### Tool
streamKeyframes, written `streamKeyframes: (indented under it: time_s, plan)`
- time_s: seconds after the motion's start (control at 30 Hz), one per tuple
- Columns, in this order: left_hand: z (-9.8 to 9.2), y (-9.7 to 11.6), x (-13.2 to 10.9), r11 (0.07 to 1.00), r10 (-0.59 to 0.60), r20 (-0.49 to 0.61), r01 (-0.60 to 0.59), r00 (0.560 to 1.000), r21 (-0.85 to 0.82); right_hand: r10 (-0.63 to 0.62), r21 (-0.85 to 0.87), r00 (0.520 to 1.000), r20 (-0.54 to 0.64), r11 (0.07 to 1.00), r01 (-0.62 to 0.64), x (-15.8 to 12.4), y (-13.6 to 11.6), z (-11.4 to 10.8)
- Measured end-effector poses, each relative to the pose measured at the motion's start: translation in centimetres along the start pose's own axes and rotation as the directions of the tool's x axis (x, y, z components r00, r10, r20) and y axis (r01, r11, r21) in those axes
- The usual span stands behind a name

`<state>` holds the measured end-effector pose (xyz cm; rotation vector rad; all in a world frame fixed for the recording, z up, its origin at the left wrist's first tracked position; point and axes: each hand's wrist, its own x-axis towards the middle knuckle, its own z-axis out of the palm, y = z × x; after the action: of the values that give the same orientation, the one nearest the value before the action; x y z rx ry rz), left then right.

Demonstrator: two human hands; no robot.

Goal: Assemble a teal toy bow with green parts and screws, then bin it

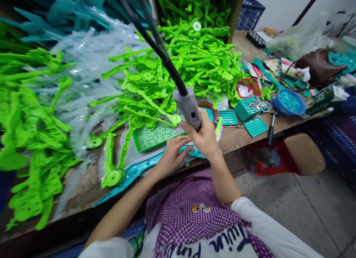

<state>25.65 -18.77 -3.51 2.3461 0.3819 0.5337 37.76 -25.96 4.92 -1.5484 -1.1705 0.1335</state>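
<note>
My right hand [204, 137] is wrapped round a grey electric screwdriver [187, 106], held upright with its cable running up. Its tip is hidden behind my hands. My left hand [174, 154] is curled over a long teal plastic part [133, 174] at the table's front edge, thumb and fingers on either side of it. Just behind my hands lies a green perforated tray [151, 137] with small metal screws in it. One lime green plastic part [112, 163] with a round end lies left of the tray.
A large heap of lime green parts [180, 61] fills the back, and another pile [33, 150] the left. To the right stand teal trays [249, 108], a red basket [249, 87], a blue bowl [289, 102] and a hammer [272, 130]. A red stool [289, 154] is below.
</note>
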Motion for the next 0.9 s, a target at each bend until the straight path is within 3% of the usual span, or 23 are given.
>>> streamKeyframes:
  time_s: [0.07,0.13,0.23,0.33,0.43,0.57,0.6,0.67,0.73,0.77,0.8,0.83,0.9]
  plan:
    - [-1.0,0.2,-4.0,0.998,-0.051,-0.214,0.054,0.975,0.009,-0.021,0.007,1.000,0.019,1.000,0.020,0.5,0.1,1.1]
    - [-1.1,0.4,-8.6,0.990,-0.119,-0.386,0.138,0.915,0.023,-0.044,0.014,0.998,0.049,0.999,0.044,1.0,0.2,2.1]
    - [-0.4,1.2,-14.8,0.973,-0.172,-0.402,0.220,0.899,0.075,-0.071,0.044,0.989,0.130,0.997,0.066,1.4,0.7,3.1]
    - [-0.4,2.0,-17.2,0.965,-0.184,-0.414,0.245,0.891,0.097,-0.092,0.076,0.976,0.195,0.994,0.079,1.2,1.5,3.5]
    - [-2.0,2.1,-14.9,0.963,-0.168,-0.555,0.255,0.814,0.083,-0.090,0.098,0.971,0.221,0.993,0.070,0.6,2.5,3.7]
    - [-6.2,1.9,-8.1,0.974,-0.178,-0.755,0.223,0.631,-0.043,-0.062,0.107,0.976,0.207,0.993,0.040,0.3,3.5,3.7]
    - [-7.2,2.0,-6.5,0.981,-0.160,-0.776,0.189,0.610,-0.054,-0.053,0.106,0.978,0.201,0.994,0.032,0.4,3.7,3.7]
    - [-8.7,2.5,-3.6,0.989,-0.139,-0.781,0.128,0.609,-0.076,-0.035,0.100,0.979,0.202,0.995,0.015,0.8,3.9,3.5]
    - [-9.1,3.2,-1.6,0.989,-0.146,-0.790,0.081,0.596,-0.121,-0.018,0.088,0.978,0.206,0.996,0.000,1.1,4.0,3.1]
    - [-8.8,3.5,-1.0,0.989,-0.145,-0.779,0.069,0.610,-0.130,-0.015,0.083,0.979,0.204,0.997,-0.002,1.2,4.0,2.9]
    - [-8.4,3.7,-0.7,0.990,-0.134,-0.744,0.063,0.655,-0.123,-0.016,0.081,0.979,0.201,0.997,0.000,1.3,4.0,2.7]
    - [-7.9,3.9,-0.7,0.994,-0.104,-0.664,0.051,0.741,-0.099,-0.023,0.082,0.980,0.196,0.997,0.007,1.4,4.0,2.5]
    - [-7.2,3.8,-2.0,0.999,0.010,-0.359,-0.029,0.933,-0.046,-0.043,0.085,0.980,0.196,0.996,0.026,1.4,4.0,2.2]
